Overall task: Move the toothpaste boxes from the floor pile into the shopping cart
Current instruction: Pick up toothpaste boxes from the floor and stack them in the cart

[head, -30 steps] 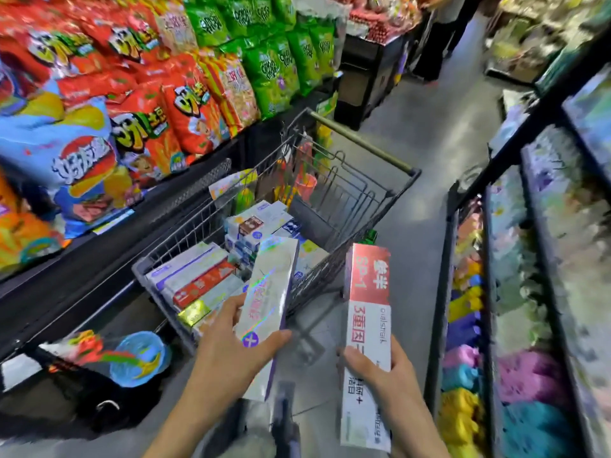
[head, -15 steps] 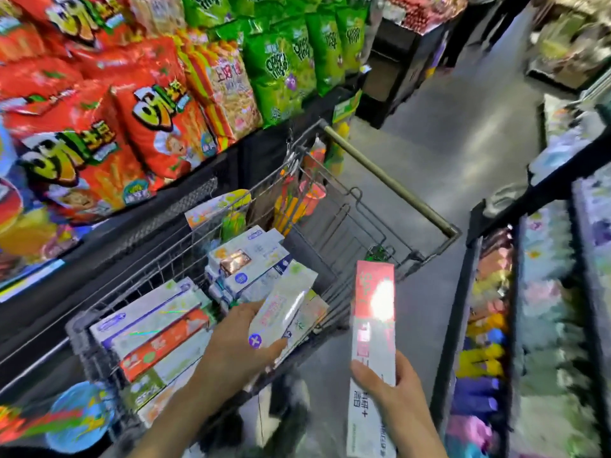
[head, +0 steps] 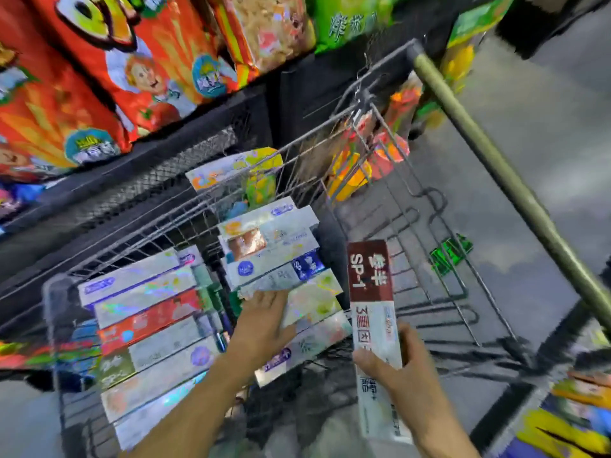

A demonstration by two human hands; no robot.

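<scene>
The left hand (head: pixel 264 320) is reaching down into the shopping cart (head: pixel 390 180), its fingers lying nearly straight over a pale holographic toothpaste box (head: pixel 307 338) that is resting inside the basket; whether the thumb is curling under that box cannot be told. The right hand (head: pixel 405 368) is gripping a long red-and-white toothpaste box (head: pixel 372 302), fingers and thumb wrapping its lower half, and is holding it upright and slightly tilted just above the cart's near right corner, apart from the boxes already lying inside. Both forearms are stretching forward from the bottom edge, the left one crossing over the cart's near wall. Inside the wire basket, a flat row of boxes (head: pixel 145 325) is sitting at the left, lying side by side in white, silver and red, and a second stack of white-and-blue boxes (head: pixel 271 246) is sitting toward the middle, just beyond the left hand's fingertips. A few colourful packets (head: pixel 357 166) are hanging at the cart's far end, blurred. The cart's olive-green handle bar (head: pixel 496 160) is running diagonally at the right. Red and green snack bags (head: pixel 115 71) are filling the shelf to the left of the cart, and the grey floor (head: pixel 545 94) is showing beyond the handle.
</scene>
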